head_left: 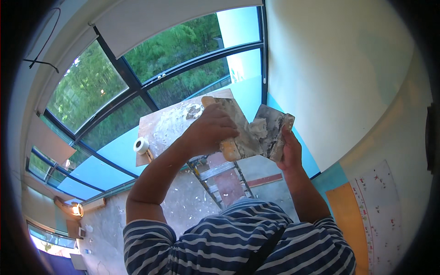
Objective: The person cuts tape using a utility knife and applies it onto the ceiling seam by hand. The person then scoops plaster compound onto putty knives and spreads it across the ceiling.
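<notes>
My left hand is closed on the wooden back of a wide plastering knife, its blade smeared with pale filler. A second wide plastering knife, dark-bladed and crusted along its back, is gripped in my right hand. The two blades meet edge to edge in front of me, slanted towards each other. A lump of white filler lies on the right-hand blade near where they meet. Beyond my left forearm is a board spread with wet filler and several lumps, with a white tape roll at its near left corner.
Below my hands stands a ladder, over a floor spotted with white bits. Dark-framed windows run along the left and ahead. A pale wall rises close on the right. A lit lamp is at the far left.
</notes>
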Tool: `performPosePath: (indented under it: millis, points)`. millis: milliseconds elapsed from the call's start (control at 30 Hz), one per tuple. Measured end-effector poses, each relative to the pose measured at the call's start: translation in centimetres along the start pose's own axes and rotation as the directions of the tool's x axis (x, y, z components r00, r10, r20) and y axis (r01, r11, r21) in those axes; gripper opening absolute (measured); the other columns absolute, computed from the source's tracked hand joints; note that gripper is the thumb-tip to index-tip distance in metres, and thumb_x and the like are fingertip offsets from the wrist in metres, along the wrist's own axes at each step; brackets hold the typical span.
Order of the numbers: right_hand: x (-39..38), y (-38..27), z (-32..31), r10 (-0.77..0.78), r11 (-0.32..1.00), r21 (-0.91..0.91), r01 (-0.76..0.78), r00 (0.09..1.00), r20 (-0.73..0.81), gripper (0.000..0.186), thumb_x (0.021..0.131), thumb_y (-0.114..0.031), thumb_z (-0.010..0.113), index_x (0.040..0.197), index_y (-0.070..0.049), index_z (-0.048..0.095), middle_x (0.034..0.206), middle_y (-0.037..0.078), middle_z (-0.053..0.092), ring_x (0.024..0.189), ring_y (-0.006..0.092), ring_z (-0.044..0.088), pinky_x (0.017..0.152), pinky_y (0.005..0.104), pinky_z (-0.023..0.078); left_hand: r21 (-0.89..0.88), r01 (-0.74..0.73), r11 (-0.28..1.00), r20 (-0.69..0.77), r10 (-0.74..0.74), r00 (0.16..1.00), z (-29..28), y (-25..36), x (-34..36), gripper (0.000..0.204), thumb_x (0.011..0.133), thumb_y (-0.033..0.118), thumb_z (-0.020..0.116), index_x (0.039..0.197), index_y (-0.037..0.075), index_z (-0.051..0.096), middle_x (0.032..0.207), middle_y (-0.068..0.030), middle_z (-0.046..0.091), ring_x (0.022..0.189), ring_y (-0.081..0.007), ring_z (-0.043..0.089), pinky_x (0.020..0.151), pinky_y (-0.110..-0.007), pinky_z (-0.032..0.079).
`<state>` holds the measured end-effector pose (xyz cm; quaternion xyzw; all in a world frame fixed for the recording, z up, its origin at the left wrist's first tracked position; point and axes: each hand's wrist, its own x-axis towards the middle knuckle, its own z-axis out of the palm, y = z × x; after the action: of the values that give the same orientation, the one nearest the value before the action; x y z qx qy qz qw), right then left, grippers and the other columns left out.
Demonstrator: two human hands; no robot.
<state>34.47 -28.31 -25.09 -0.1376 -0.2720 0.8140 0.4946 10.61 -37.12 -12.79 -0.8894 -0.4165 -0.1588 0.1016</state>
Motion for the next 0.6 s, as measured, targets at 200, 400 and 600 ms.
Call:
performPosePath:
  millis: [200,400,600]
  points:
    - [1.6,1.0,0.2,-0.086,0.996,0.020,0.091,0.981,-0.175,0.045,0.100,-0.029,0.041,0.134,0.000,0.038,0.128,0.015,0.051,0.115,0.0287,0.054,0.098,0.0436,0.046,-0.049,0.115,0.992,-0.046,-0.118,0.992,2.6,-1.7,-2.7,0.036,0.061,0.006,0.074,0.095,0.015,0.070,0.100,-0.0011,0.066,0.103,-0.0221,0.057,0.105,-0.046,0.032]
    - [6.7,1.9,-1.3,-0.108,0.972,0.202,0.120,0.992,-0.068,0.045,0.102,-0.029,0.035,0.139,-0.004,0.034,0.136,0.013,0.045,0.124,0.0296,0.046,0.106,0.0431,0.038,-0.932,0.338,0.129,0.085,-0.830,0.551,12.4,-4.4,-6.1,0.031,0.075,0.006,0.068,0.105,0.006,0.062,0.098,-0.0070,0.064,0.092,-0.0180,0.060,0.085,-0.033,0.048]
    - [7.0,3.8,-1.8,-0.053,0.966,0.257,0.003,0.981,0.188,0.050,0.101,-0.037,0.032,0.141,-0.006,0.034,0.142,0.012,0.041,0.129,0.0291,0.042,0.109,0.0444,0.034,-0.681,-0.537,-0.498,0.319,-0.861,0.395,15.0,-5.8,-7.1,0.048,0.077,-0.001,0.063,0.123,0.004,0.049,0.118,-0.0135,0.057,0.115,-0.0333,0.052,0.103,-0.048,0.038]
